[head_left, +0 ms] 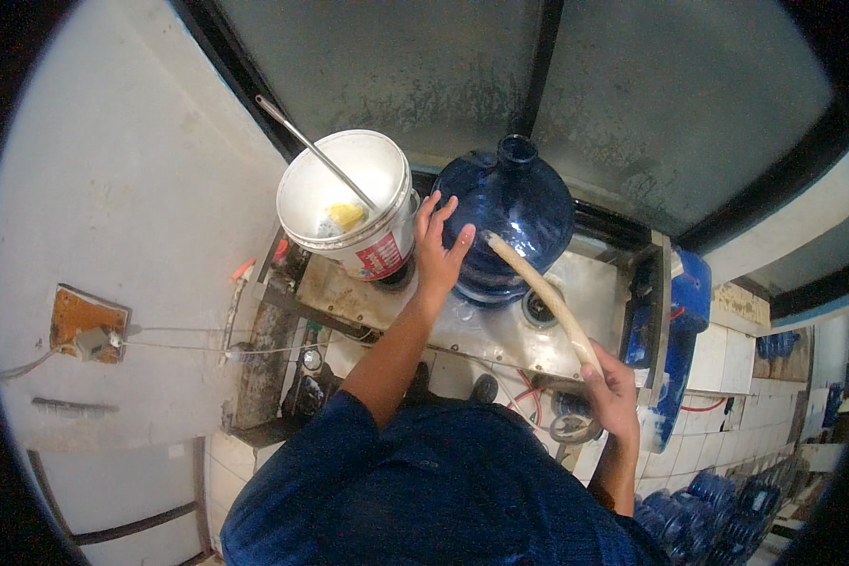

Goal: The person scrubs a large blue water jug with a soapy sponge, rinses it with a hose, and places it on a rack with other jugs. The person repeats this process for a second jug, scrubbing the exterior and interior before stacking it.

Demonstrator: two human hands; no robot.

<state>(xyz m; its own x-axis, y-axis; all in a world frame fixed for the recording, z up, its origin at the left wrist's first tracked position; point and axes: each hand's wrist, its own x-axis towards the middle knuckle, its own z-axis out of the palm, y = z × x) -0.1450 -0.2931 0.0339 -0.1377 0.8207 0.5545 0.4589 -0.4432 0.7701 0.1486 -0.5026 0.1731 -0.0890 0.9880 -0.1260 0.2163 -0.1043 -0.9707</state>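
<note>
A large blue water jug (524, 203) stands upright on the metal counter (349, 302), its neck at the top. My left hand (440, 247) rests against the jug's left side with fingers spread. In my right hand (611, 391) is a pale, flexible hose (542, 291), gripped near its lower right. The hose's free end points up at the front of the jug; whether it touches the jug I cannot tell. Left of the jug a white bucket (373, 250) holds a yellow sponge (347, 216) and a long metal rod (307, 141) leaning over its rim.
Behind the counter are dark-framed, cloudy glass panels (670, 104). A round opening (543, 307) is in the counter in front of the jug. At the right is a blue container (690, 292). Several blue jugs (707, 509) stand at the lower right. A thin cable (174, 344) runs along the left wall.
</note>
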